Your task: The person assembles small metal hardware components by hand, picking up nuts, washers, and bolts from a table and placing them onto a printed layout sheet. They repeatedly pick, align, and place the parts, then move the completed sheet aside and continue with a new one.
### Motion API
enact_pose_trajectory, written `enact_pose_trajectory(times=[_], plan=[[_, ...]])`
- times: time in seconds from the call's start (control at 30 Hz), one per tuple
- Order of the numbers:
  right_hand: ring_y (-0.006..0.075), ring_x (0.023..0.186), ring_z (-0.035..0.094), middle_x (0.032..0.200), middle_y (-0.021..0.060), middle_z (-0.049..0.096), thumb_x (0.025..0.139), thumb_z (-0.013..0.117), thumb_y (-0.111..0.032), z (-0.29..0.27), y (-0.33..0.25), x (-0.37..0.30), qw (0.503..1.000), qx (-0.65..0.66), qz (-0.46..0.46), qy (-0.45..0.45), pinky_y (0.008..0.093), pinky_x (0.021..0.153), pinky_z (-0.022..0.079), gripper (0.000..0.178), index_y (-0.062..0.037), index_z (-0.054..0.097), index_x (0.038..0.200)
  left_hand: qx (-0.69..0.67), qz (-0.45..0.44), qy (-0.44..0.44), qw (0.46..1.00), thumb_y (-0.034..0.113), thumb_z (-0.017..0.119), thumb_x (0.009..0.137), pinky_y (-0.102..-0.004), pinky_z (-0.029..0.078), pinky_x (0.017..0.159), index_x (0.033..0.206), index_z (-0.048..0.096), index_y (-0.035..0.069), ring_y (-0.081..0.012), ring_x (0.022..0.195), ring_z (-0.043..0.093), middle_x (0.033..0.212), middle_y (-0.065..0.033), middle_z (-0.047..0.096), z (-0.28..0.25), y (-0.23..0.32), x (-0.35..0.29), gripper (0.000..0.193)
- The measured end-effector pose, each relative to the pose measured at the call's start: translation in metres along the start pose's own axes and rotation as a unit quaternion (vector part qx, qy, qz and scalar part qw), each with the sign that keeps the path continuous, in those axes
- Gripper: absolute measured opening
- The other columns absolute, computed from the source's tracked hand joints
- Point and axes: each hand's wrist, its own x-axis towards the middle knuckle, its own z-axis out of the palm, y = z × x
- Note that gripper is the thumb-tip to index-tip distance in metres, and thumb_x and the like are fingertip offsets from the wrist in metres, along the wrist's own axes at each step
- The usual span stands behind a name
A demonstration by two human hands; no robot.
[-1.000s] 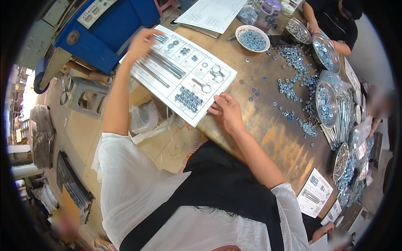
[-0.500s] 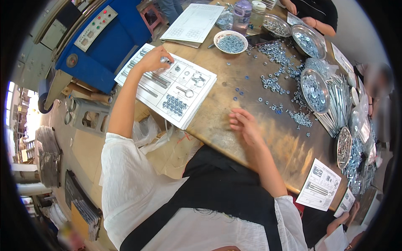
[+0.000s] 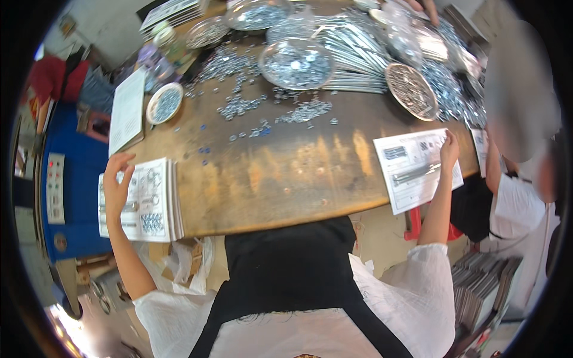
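"Starting biggest?"

"See the bench (image 3: 262,191) across mid-frame. Then, lower left, the stack of papers (image 3: 170,203), mostly rightward and downward from the nearer left hand (image 3: 120,179)."

"Long axis?"

"Hard to judge; aligned roughly up-and-down along the right edge."

"And opposite?"

"At right, a single paper (image 3: 406,185) on the bench's near edge, with the right hand (image 3: 449,152) at the upper right corner."

"Fingers?"

"Left: thumb and forefinger spread. Right: bent, no telling whether pinching paper."

"Anything blocking?"

"Not apparently. Higher up, well apart: rods (image 3: 352,53), a metal plate (image 3: 262,67), a bowl (image 3: 149,112), loose washers (image 3: 239,107)."
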Motion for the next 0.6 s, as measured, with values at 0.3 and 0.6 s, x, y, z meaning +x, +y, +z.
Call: enact_pose_trajectory(times=[0.3,0.6], plan=[[0.028,0.111,0.064,0.121,0.0168,0.07,0.105,0.032,-0.057,-0.064,0.173,0.002,0.931,0.119,0.294,-0.181,0.0351,0.1,0.044,0.072,0.0032,0.065,0.128,-0.038,0.09,-0.086,0.992,0.002,0.066,0.088,-0.0299,0.048,0.075,0.105,0.07,0.0,-0.0215,0.081,0.061,0.096,-0.0113,0.065,0.054,0.122,0.013,0.018],[0.0214,0.113,0.061,0.122,0.0154,0.069,0.109,0.03,-0.052,-0.034,0.133,-0.039,0.899,0.278,0.295,-0.163,0.0322,0.101,0.042,0.069,0.0032,0.066,0.128,-0.241,0.053,-0.166,0.955,0.013,0.066,0.092,-0.033,0.051,0.081,0.104,0.073,0.002,-0.0246,0.089,0.066,0.098,-0.0107,0.07,0.173,0.175,-0.029,0.017]])
